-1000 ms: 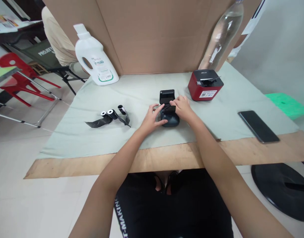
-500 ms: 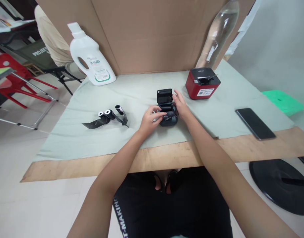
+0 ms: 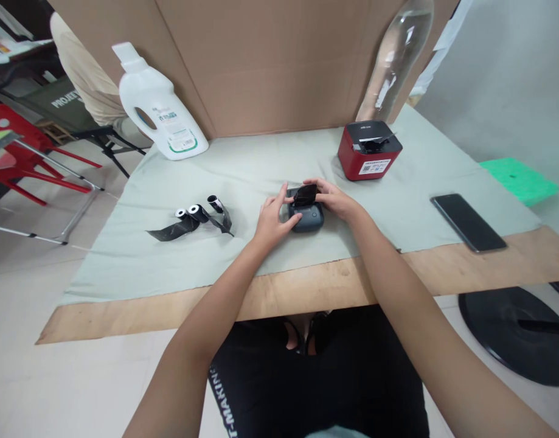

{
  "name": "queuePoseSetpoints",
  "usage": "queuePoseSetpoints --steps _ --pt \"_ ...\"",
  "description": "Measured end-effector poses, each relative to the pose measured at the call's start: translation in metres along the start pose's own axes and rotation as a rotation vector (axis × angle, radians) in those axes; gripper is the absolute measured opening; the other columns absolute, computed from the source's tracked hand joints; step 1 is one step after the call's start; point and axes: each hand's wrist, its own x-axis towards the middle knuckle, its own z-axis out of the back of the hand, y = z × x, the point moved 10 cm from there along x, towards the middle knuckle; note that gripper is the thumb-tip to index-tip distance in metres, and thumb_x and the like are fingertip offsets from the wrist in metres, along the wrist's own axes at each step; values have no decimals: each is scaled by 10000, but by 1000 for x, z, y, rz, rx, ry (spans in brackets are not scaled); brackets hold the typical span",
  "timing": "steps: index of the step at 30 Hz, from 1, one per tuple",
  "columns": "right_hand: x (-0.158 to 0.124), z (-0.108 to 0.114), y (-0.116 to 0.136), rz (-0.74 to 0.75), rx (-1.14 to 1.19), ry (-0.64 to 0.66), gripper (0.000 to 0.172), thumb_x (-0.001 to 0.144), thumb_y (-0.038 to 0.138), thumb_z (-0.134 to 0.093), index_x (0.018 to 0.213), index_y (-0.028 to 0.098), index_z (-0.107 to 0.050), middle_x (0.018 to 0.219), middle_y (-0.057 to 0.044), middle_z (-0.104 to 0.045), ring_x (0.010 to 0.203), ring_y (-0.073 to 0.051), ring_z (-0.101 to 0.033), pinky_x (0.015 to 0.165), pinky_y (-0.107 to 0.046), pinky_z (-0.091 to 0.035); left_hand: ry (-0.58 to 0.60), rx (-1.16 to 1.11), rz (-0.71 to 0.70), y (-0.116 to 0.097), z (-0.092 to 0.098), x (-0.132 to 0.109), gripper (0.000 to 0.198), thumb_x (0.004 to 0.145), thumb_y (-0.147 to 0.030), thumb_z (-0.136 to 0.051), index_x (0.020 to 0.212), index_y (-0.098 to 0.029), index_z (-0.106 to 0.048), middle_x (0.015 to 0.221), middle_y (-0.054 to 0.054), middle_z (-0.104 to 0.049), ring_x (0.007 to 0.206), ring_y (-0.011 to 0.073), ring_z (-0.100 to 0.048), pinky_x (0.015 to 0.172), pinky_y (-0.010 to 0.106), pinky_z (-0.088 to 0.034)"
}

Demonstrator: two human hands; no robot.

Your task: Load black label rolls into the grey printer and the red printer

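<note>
the dark device (image 3: 310, 220) sits on the table (image 3: 302, 289) between my left hand (image 3: 270, 220) and right hand (image 3: 333, 198); the left touches its side, the right meets the black strip (image 3: 305, 195) standing over it, though from here i cannot tell whether either grips. i expect the device light, hard, smooth: hold its sides. the strip looks flimsy; pinch its edge.
</note>
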Motion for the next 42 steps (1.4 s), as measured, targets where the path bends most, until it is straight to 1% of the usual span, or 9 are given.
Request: queuePoseSetpoints --steps 5,11,15,18,22,25,34,37,42 --pt "1 1 1 43 -17 -42 522 697 384 -848 1157 247 -642 1337 -97 -763 1348 -305 -663 1255 -511 -457 -18 17 24 -4 2 1 826 987 -449 -701 1718 -216 -395 1351 124 -778 1271 329 -641 1162 511 -458" --pt "-32 21 -21 -121 -200 -460 463 921 387 -618 1351 218 -594 1367 -137 -735 1300 -282 -688 1186 -505 -514 -47 48 76 13 5 -3 742 1045 -376 -571 1729 -192 -348 1556 158 -665 1401 322 -595 1235 538 -447" --pt "-63 -20 -5 -113 -580 -549 750 851 402 -692 1527 139 -496 1464 -239 -659 1396 -401 -621 1218 -552 -477 74 291 258 37 -6 -9 528 1051 -307 -528 1568 -221 -593 1645 157 -587 1563 389 -476 1274 633 -396" --pt "-75 -55 12 -111 -847 -620 1013 731 447 -874 1540 15 -444 1485 -367 -581 1419 -516 -540 1226 -619 -430 148 359 232 33 -13 -11 485 1063 -311 -499 1523 -268 -645 1702 118 -534 1606 396 -431 1295 668 -356" --pt "-80 -60 27 -115 -919 -700 909 715 391 -894 1458 40 -506 1392 -339 -620 1332 -500 -568 1186 -623 -453 179 382 233 29 -12 -12 520 1071 -332 -462 1559 -261 -625 1722 119 -508 1607 401 -435 1298 672 -354" --pt "-95 -23 43 5 -837 -728 879 698 390 -873 1441 84 -516 1373 -283 -629 1333 -457 -578 1205 -587 -455 246 422 237 28 -16 -14 560 1096 -376 -418 1621 -245 -562 1765 118 -442 1650 386 -379 1338 659 -298" --pt "-193 181 53 -11 -978 -978 855 631 437 -802 1384 122 -548 1358 -251 -624 1355 -453 -561 1215 -599 -432 410 518 256 29 -25 -18 651 1136 -425 -307 1750 -212 -345 1844 105 -250 1727 353 -218 1382 671 -186" --pt "-197 205 36 -76 -981 -1015 838 613 455 -785 1341 121 -539 1335 -237 -624 1339 -452 -548 1210 -603 -429 440 551 266 29 -26 -18 668 1140 -435 -270 1761 -193 -317 1854 93 -217 1734 348 -192 1391 661 -175" --pt "-191 211 26 -136 -1010 -999 927 583 409 -815 1384 86 -477 1403 -269 -546 1405 -482 -474 1262 -636 -354 440 544 270 28 -26 -19 667 1139 -428 -278 1758 -185 -325 1851 95 -228 1735 348 -192 1395 659 -174"
